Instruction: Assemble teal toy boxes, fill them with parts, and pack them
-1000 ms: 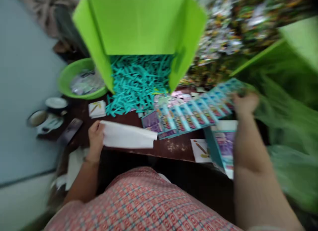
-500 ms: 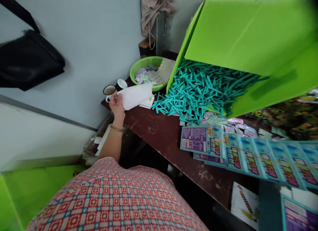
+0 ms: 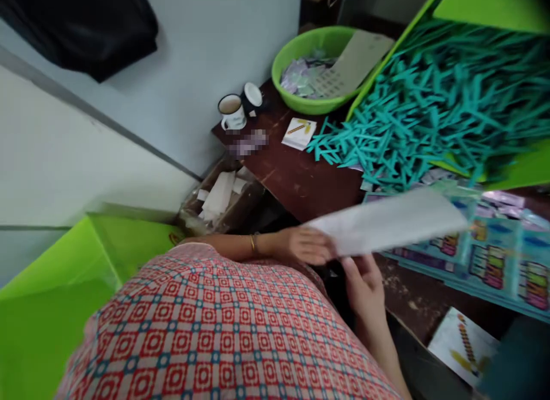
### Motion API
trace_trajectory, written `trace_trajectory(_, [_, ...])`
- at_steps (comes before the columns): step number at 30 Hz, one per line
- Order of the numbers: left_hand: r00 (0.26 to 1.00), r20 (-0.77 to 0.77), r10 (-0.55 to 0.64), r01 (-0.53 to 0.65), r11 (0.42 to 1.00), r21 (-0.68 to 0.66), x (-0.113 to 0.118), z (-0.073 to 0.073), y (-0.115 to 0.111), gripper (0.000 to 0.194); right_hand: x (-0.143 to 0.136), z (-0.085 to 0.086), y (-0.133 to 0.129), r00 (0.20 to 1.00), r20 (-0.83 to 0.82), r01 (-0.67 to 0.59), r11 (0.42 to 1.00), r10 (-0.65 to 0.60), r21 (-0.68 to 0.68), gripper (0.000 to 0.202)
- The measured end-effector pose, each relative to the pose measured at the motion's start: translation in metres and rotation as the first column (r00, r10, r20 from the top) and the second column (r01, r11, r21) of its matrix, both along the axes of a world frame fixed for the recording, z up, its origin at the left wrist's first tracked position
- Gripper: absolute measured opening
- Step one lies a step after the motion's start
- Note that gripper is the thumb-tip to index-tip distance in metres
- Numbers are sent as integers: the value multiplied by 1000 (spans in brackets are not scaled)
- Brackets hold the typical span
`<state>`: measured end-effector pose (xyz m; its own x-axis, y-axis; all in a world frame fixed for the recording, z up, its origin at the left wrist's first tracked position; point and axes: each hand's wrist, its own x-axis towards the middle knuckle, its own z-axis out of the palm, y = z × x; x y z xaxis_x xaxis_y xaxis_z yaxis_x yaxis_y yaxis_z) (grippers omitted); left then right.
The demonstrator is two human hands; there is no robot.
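A white paper sheet (image 3: 387,222) slants over the table edge and covers part of the blue and purple printed cards (image 3: 494,262). My left hand (image 3: 310,245) grips its left end, the fingers closed together. Below that sheet, my right hand (image 3: 365,279) touches its lower edge with thumb and fingers closed on it. Behind the sheet, a heap of teal plastic pieces (image 3: 438,108) spills out of a tilted green bin. Near the heap lies a small white card (image 3: 299,133) with a picture.
A green basin (image 3: 296,105) holds small packets and a perforated sheet. A mug (image 3: 234,119) and a dark cup with a white lid (image 3: 252,94) stand by the wall. Below is a box of paper scraps (image 3: 221,193); a green container (image 3: 55,297) stands at left.
My left hand has brought the white sheet from beside the mug toward my body, over the table edge. My right hand has come into view at the sheet. The view has shifted.
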<state>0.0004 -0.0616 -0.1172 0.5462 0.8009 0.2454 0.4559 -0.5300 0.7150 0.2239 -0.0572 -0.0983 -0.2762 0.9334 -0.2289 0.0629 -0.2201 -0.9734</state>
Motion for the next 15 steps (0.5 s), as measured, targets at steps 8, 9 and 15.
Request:
trace_trajectory(8, [396, -462, 793, -918, 358, -174, -212, -9, -84, 12, -10, -12, -5, 900, 155, -417, 909, 408, 27, 45])
trace_trajectory(9, [369, -490, 790, -929, 316, -191, -216, -10, -94, 13, -11, -15, -6, 893, 174, -426, 904, 414, 35, 46])
trace_trajectory(15, [358, -552, 753, -933, 262, -247, -192, -18, -82, 35, -4, -25, -6, 909, 289, -345, 931, 299, 122, 47])
